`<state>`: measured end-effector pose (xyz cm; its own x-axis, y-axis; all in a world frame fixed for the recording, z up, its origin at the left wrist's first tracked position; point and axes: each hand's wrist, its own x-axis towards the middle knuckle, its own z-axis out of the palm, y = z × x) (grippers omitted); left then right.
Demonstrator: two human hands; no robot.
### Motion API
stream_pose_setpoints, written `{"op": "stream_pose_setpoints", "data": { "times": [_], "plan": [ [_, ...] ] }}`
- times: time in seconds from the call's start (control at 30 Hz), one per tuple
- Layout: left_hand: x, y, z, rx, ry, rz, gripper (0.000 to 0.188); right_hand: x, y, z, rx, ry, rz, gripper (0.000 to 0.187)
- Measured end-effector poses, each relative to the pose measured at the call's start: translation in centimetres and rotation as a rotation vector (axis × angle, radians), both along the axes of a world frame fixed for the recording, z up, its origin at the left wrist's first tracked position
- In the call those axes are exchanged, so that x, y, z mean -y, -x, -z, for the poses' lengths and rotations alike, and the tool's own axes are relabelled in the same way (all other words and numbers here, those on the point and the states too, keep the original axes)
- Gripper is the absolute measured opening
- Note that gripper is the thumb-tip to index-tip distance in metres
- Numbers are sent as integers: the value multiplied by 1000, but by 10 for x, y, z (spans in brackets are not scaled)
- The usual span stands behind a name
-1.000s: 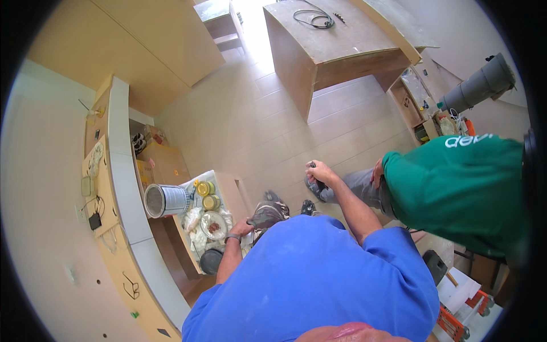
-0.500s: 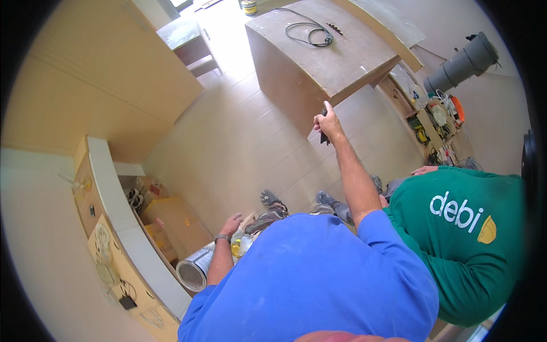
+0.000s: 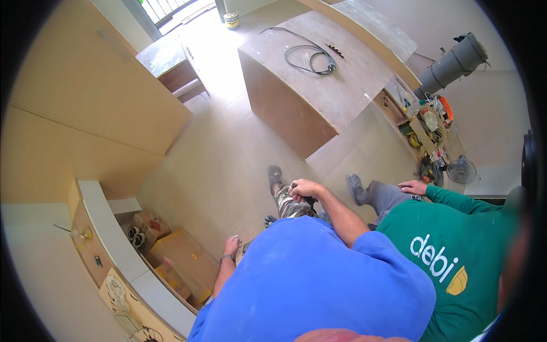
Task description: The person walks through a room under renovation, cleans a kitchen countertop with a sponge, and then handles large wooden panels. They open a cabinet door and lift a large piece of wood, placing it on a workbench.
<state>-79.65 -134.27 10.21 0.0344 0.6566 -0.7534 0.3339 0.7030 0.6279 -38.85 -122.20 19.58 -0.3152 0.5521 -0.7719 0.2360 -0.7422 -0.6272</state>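
Nearest the camera, the wearer's blue shirt (image 3: 319,279) fills the lower middle of the view. Just beyond it, the right hand (image 3: 306,190) is curled, with its fingers closed around a dark handheld object (image 3: 311,201), over a camouflage-patterned trouser leg (image 3: 290,205). Only bits of that object show between and below the fingers, so its exact kind cannot be told. Judging by how one hand encloses it, it should be light and fairly stiff, easily held around its middle; whether it is slippery or fragile cannot be judged.

The left hand (image 3: 232,245), with a dark wristband (image 3: 228,257) behind it, is low beside the body; whether it grips anything cannot be told. Cardboard boxes (image 3: 181,256) are near it, beside a white-faced cabinet edge (image 3: 117,225).

To the right, a co-worker in a green sweatshirt (image 3: 399,228) rests a hand (image 3: 413,187) on a grey trouser leg. Farther off stands a wooden counter (image 3: 285,108) bearing a coiled black cable (image 3: 307,57); right of it are a crate of tools (image 3: 424,128) and a grey plastic pipe (image 3: 450,67). Farthest, a yellow-and-white tub (image 3: 231,20) stands near a railed opening (image 3: 170,10).
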Motion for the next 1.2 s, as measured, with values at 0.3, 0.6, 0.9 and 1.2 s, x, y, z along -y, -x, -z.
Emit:
{"op": "stream_pose_setpoints", "data": {
  "times": [0.3, 0.6, 0.9, 1.2],
  "plan": [
    [-81, 60, 48, -535, -438, 679, 20, -178, 4, 8, 38, -140, -106, 22],
    [-222, 22, 30, -306, -70, -29, 30, -303, -14, -24, 324, -596, 76, 34],
    [-346, 69, 57, -321, -308, 383, 37, -388, -37, -38, 796, -874, 575, 28],
    [-573, 74, 13, -58, 269, -33, 19, -410, -64, -6, 1306, -747, 596, 31]
  ]
}}
